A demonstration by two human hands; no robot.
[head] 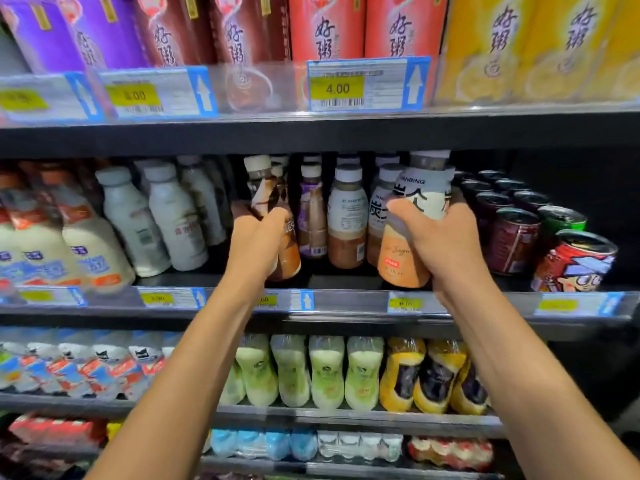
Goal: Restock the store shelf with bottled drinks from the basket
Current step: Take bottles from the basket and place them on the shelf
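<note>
My left hand (254,245) grips a brown coffee bottle (263,188) with a cream cap, standing at the front of the middle shelf (346,301). My right hand (440,240) grips a milk-tea bottle (415,216) with a white label and grey cap, held at the shelf front beside matching bottles (348,216). A purple-labelled bottle (311,216) stands between the two held bottles. The basket is out of view.
White milk bottles (166,216) fill the shelf's left part, dark cans (512,237) and a red cartoon can (575,261) its right. Tall porridge cans (325,26) stand above. Green (325,372) and yellow bottles (436,375) line the shelf below.
</note>
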